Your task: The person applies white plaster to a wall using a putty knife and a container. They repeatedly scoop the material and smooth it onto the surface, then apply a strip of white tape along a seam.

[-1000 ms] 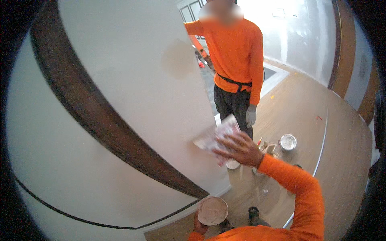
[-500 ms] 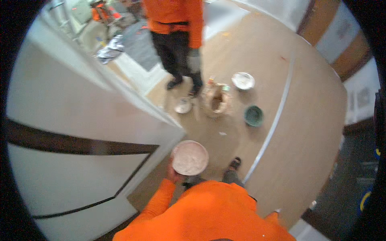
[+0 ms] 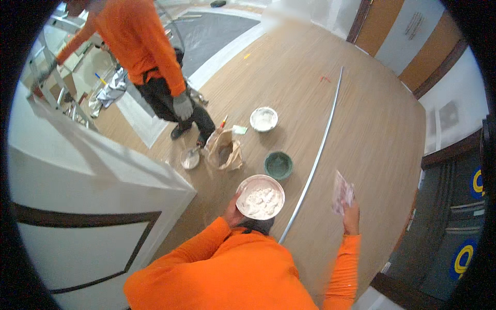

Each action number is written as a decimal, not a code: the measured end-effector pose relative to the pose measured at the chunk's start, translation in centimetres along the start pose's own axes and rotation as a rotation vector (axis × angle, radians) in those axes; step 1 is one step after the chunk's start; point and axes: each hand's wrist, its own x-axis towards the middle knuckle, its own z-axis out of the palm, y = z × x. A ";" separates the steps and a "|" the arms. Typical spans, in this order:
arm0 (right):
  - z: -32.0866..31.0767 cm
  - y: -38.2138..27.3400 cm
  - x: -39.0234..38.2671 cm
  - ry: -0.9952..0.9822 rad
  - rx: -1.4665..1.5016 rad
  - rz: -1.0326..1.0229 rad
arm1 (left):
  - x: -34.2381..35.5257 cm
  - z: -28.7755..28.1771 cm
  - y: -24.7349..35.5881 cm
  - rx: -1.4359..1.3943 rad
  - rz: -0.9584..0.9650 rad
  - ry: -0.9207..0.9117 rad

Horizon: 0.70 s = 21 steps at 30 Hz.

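In the head view, the person's left arm bends inward, with the left hand curled around the near-left side of a round, whitish bowl held before the body; lumpy, pinkish-white paste fills much of it. The right arm reaches forward, well out to the right, the right hand closed on the lower end of a flat, pink-and-white smeared blade tilted above the light-brown floor.
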 end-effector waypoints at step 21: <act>12.1 -45.4 27.4 -1.358 0.126 -0.881 | 35.9 20.4 10.5 -0.100 0.267 0.179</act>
